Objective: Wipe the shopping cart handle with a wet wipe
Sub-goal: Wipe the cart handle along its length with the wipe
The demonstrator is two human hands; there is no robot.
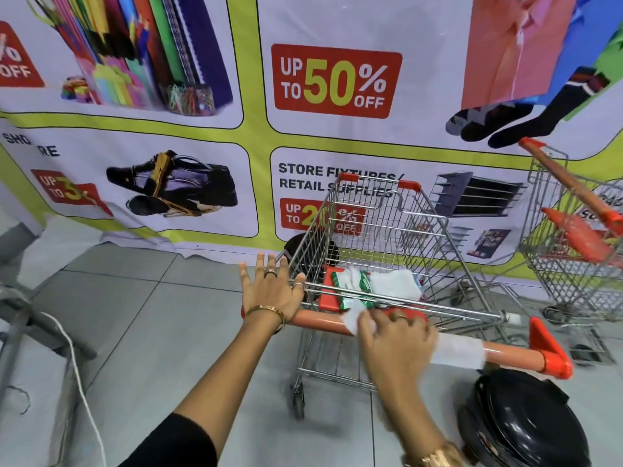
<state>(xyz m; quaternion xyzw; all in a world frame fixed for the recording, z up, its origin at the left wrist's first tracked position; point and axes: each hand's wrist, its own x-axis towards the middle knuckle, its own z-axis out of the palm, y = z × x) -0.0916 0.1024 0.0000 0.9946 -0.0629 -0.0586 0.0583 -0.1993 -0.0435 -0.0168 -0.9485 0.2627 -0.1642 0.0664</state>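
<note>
A wire shopping cart [381,237] stands in front of me with an orange handle [320,320] running left to right. My right hand [394,342] presses a white wet wipe [352,316] onto the middle of the handle; the hand is blurred. A white band [458,352] wraps the handle further right. My left hand [273,291] rests flat, fingers spread, on the handle's left end and the cart's rim. A green wipe packet [364,288] and white cloth lie in the child seat.
A second cart [573,251] with an orange handle stands at the right. A black round lid [526,419] sits below the handle's right end. A sale banner [337,82] covers the wall ahead. A grey metal frame [20,318] and a white cord [77,375] are at the left.
</note>
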